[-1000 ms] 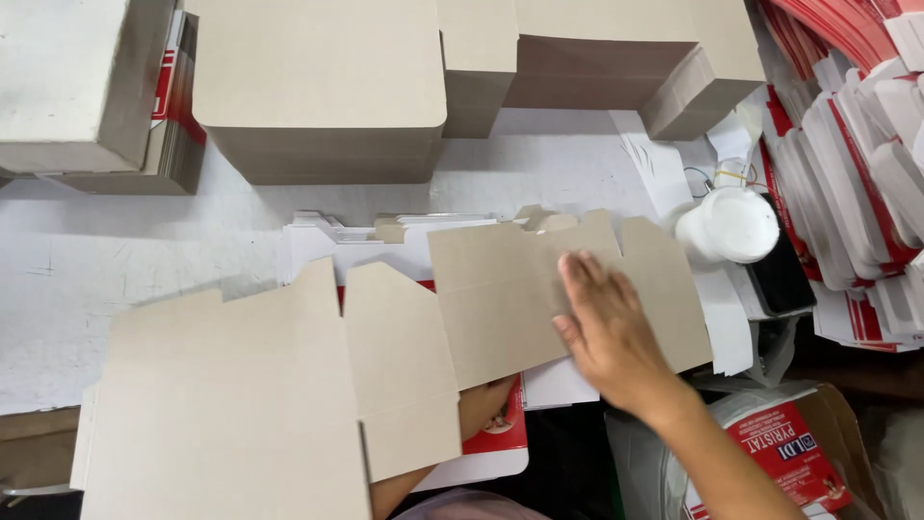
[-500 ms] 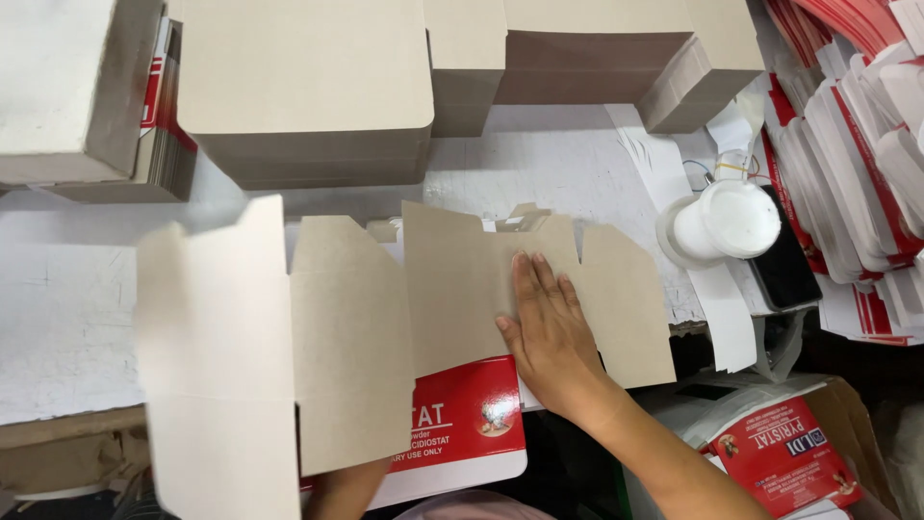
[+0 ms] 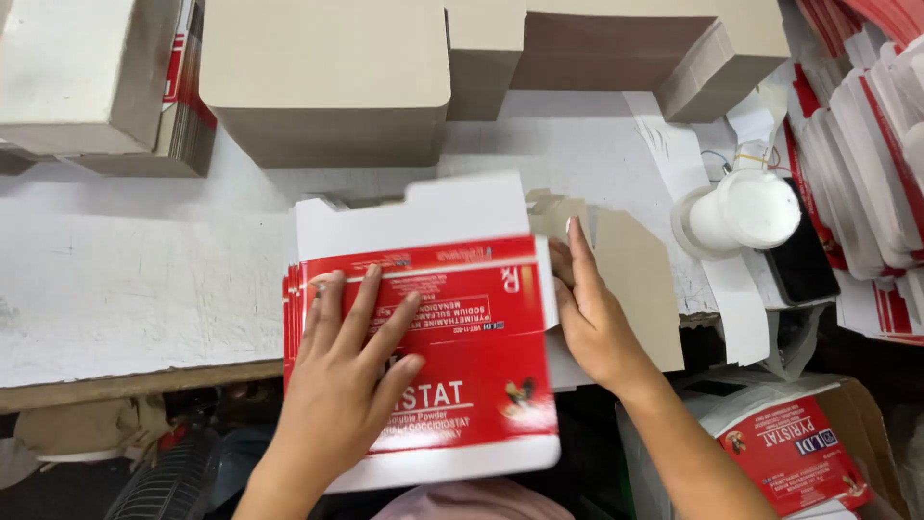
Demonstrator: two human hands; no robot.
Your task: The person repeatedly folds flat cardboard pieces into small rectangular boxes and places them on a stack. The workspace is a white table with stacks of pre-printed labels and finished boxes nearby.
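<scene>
- The step in hand looks like pressing a flat red and white carton blank [image 3: 433, 337] down over its fold, printed side up, at the near edge of the bench [image 3: 135, 308].
- To do it well, I judge the blank should be kept square to the bench edge, the left palm holding the panel flat while the right runs along the crease; the near part overhangs the edge, so pressure belongs over the supported part.
- The left hand [image 3: 351, 385] lies open, fingers spread wide and flat on the red printed panel; it presses rather than grips, with nothing closed inside it.
- The right hand [image 3: 592, 323] is also open, fingers straight and together, its edge against the right side of the blank, over a grey unprinted flap [image 3: 640, 279] that sticks out to the right.
- Whether the right fingertips pinch that flap or only rest on it cannot be told.
- Further out, stacks of grey folded cartons [image 3: 327, 87] stand at the far side, and a white cup [image 3: 741, 212] and a dark phone [image 3: 799, 260] sit to the right.
- More red and white blanks [image 3: 866, 144] are piled at the far right.
</scene>
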